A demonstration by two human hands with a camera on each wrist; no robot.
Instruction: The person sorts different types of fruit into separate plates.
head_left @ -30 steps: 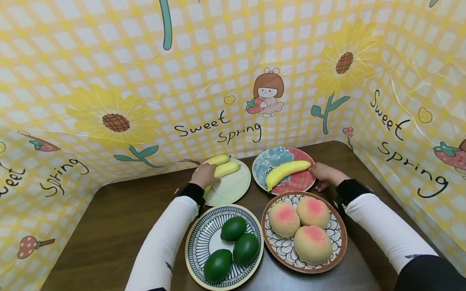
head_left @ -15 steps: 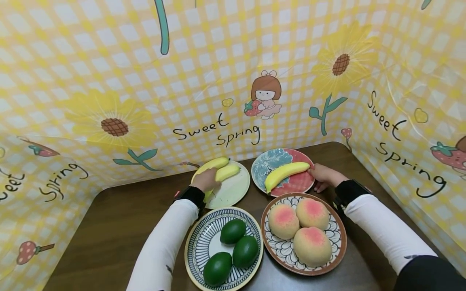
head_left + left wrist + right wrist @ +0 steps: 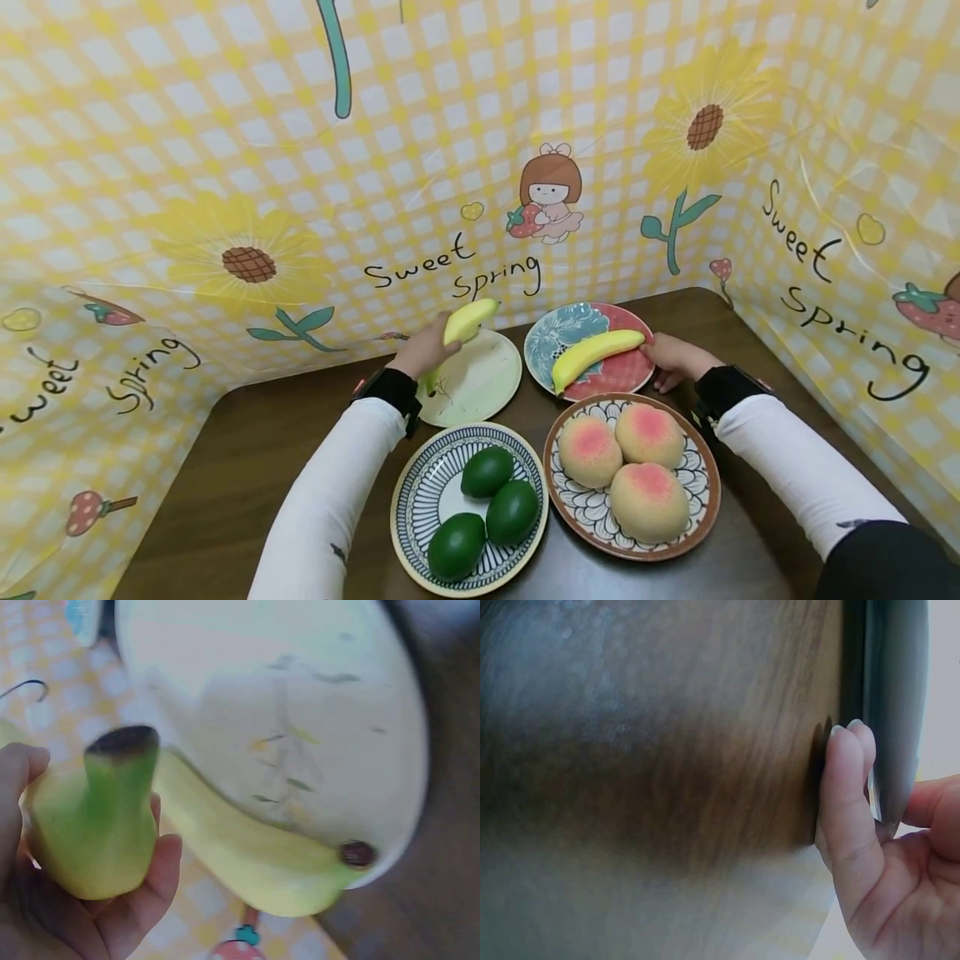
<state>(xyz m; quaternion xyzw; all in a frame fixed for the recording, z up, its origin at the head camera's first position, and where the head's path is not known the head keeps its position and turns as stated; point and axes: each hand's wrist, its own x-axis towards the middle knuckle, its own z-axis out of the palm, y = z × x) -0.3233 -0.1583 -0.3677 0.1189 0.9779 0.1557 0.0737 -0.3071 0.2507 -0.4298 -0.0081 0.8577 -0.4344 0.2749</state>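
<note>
My left hand (image 3: pixel 423 348) grips a yellow banana (image 3: pixel 474 320) above the pale green plate (image 3: pixel 491 379). In the left wrist view, fingers and thumb curl round this banana (image 3: pixel 94 832), its dark stem end toward the camera. A second banana (image 3: pixel 247 851) lies along that plate's edge, mostly hidden by my hand in the head view. At the back right, my right hand (image 3: pixel 678 360) pinches the rim of a blue and red plate (image 3: pixel 553 329) bearing one banana (image 3: pixel 596 357). The right wrist view shows fingers (image 3: pixel 847 787) at the plate's underside and the thumb across its rim.
Nearer stand a blue-and-white striped plate (image 3: pixel 420 492) with three green fruits (image 3: pixel 486 472) and a brown-rimmed plate (image 3: pixel 558 508) with three peaches (image 3: pixel 649 502). The plates sit close together on the dark wooden table (image 3: pixel 300 467). Yellow checked cloth (image 3: pixel 420 167) walls the back and sides.
My left hand has lifted a banana up off the pale green plate, tilting its tip upward. The right hand stays at its plate's rim. The view has shifted slightly.
</note>
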